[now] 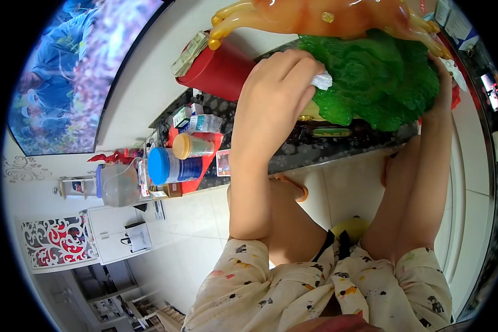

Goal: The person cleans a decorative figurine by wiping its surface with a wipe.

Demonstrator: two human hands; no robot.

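A glossy green leafy ornament [371, 77], like a cabbage, lies on the dark speckled counter [304, 149], below an amber-coloured figure [299, 19]. My left hand [282, 80] is closed round a crumpled white cloth [322, 81] and presses it near the ornament's left edge. Along the ornament's right edge rests my right hand [438, 83], its fingers mostly hidden behind the leaves and the forearm reaching up from below. Whether it grips the ornament does not show.
Left of my left arm stand a red container [221, 69] with paper notes, a blue-lidded jar [174, 166], a yellow-lidded jar [192, 146] and small boxes. A large screen [77, 72] is at the upper left. A yellow round object [351, 228] is between my legs.
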